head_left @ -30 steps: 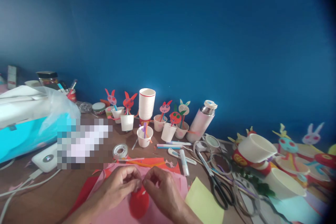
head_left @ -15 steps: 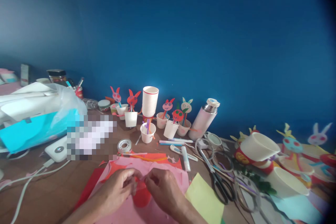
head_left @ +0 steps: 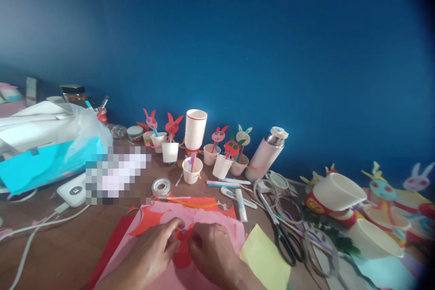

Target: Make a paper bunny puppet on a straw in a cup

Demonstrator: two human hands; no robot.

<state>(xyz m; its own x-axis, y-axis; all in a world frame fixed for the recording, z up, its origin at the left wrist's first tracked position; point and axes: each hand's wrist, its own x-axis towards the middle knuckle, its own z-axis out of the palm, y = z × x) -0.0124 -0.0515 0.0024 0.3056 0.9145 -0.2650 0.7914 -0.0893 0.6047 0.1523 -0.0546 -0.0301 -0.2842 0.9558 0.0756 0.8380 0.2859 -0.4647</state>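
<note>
My left hand (head_left: 159, 242) is closed, thumb and fingers pinched at the edge of a small red paper cut-out (head_left: 182, 253). Opposite it, my right hand (head_left: 209, 244) has its fingers curled and grips the cut-out's right side. The rounded lower part of the cut-out shows between the hands, while its upper part is mostly covered by my fingers. Under both hands lies a sheet of pink paper (head_left: 156, 276), with orange-red paper scraps (head_left: 149, 221) on it. A red sheet (head_left: 110, 253) sticks out beneath it at the left.
Black-handled scissors (head_left: 287, 240), a yellow sheet (head_left: 267, 258) and a glue tube (head_left: 241, 206) lie to the right. A tape roll (head_left: 161, 186) sits ahead. Behind stand paper cups with rabbit figures (head_left: 170, 152), stacked cups (head_left: 195, 129) and a thermos (head_left: 265, 154). A white power bank (head_left: 72, 190) is left.
My right hand has turned over slightly, its knuckles now more upward. My left fingers have shifted a little at the red cut-out. The view has moved slightly.
</note>
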